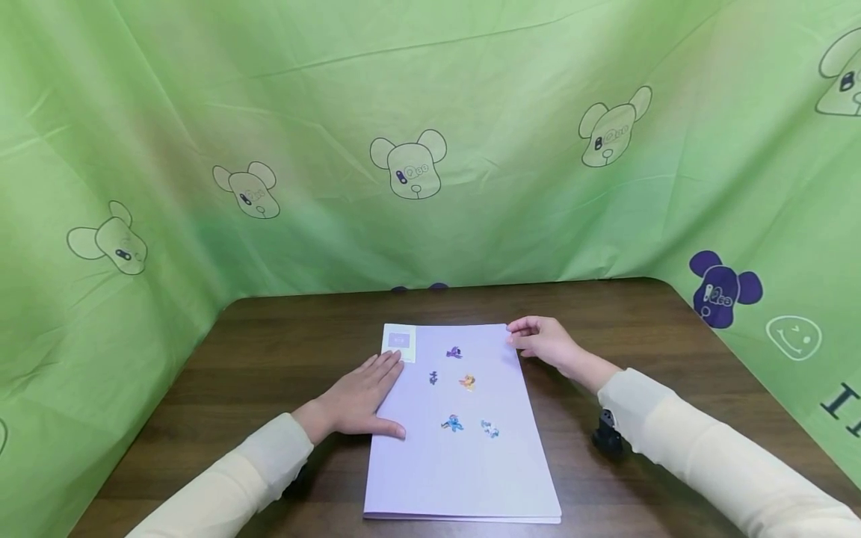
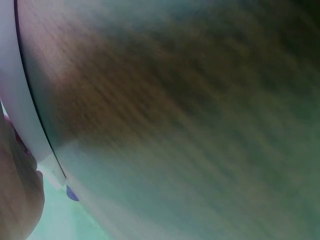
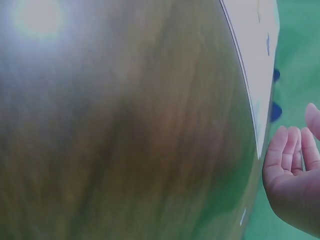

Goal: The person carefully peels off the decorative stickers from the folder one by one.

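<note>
A large pale lavender booklet (image 1: 464, 478) lies on the table, with layered edges along its near side. Small cartoon pictures, such as an orange one (image 1: 467, 382) and a blue one (image 1: 452, 424), dot its front, and a whitish label (image 1: 400, 340) sits at the far left corner. Flat across the left edge rests my left hand (image 1: 363, 396), fingers straight and thumb spread. My right hand (image 1: 545, 344) is at the far right corner, its fingertips right at the edge. The right wrist view shows those fingers (image 3: 287, 150) loosely bent, with the thumb apart from them.
A dark brown wooden table (image 1: 269, 388) lies under the booklet. Green cloth (image 1: 323, 224) printed with bear heads hangs around its back and sides. A small black device (image 1: 608, 433) is at the right wrist.
</note>
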Motion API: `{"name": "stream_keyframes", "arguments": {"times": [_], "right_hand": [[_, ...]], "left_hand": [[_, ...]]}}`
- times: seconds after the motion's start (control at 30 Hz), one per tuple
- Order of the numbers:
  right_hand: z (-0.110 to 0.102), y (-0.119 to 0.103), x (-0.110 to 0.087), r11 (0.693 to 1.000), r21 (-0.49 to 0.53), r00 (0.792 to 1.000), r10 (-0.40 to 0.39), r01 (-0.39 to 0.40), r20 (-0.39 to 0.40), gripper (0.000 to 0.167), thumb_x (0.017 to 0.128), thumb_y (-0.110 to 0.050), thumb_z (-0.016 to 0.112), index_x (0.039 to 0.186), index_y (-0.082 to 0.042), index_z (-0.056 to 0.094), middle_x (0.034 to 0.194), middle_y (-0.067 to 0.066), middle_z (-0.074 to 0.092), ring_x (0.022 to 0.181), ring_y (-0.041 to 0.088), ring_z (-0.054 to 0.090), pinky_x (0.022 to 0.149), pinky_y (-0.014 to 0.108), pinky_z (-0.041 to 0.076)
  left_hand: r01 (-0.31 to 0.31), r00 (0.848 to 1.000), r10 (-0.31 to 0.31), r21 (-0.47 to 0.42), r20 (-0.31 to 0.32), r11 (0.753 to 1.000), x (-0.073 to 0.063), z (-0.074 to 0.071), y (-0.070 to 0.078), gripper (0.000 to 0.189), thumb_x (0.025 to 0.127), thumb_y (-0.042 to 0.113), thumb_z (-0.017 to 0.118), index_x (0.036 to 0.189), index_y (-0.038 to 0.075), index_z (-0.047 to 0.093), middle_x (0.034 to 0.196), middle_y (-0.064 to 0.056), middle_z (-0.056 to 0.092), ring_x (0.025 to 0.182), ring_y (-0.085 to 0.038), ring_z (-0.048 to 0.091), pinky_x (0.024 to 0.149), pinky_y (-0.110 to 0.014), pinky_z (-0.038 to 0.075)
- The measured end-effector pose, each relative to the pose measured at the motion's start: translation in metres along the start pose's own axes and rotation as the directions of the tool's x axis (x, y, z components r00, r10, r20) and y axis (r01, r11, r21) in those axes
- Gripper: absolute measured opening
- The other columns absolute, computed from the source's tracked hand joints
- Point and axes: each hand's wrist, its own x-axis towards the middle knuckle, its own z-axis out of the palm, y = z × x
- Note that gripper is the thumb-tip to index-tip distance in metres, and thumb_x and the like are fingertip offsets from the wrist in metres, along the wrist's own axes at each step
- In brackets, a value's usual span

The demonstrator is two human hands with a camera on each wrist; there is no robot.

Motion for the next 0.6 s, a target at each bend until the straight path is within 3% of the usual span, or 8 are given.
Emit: {"name": "stream_keyframes", "arguments": {"times": [0.33,0.6], "right_hand": [[0.033,-0.004,-0.013,0.998,0.045,0.998,-0.039,0.037,0.054,0.036,0.086,0.001,0.069,0.116,0.015,0.057,0.093,0.012,0.061,0.078,0.017,0.060,0.067,0.031,0.056],[0.052,-0.007,-0.023,0.998,0.028,0.994,-0.058,0.055,0.098,0.035,0.084,0.000,0.071,0.114,0.013,0.058,0.096,0.015,0.061,0.080,0.016,0.060,0.070,0.028,0.055]], "left_hand": [[-0.006,1.000,0.006,0.005,-0.009,1.000,0.001,0.001,-0.001,0.116,0.076,0.088,0.035,0.156,0.005,0.014,0.162,-0.009,0.005,0.147,-0.021,0.001,0.117,-0.038,0.006],[-0.006,1.000,0.006,0.005,-0.008,1.000,0.000,0.000,0.000,0.117,0.076,0.089,0.033,0.156,0.006,0.014,0.162,-0.009,0.004,0.147,-0.022,0.001,0.117,-0.038,0.007]]}}
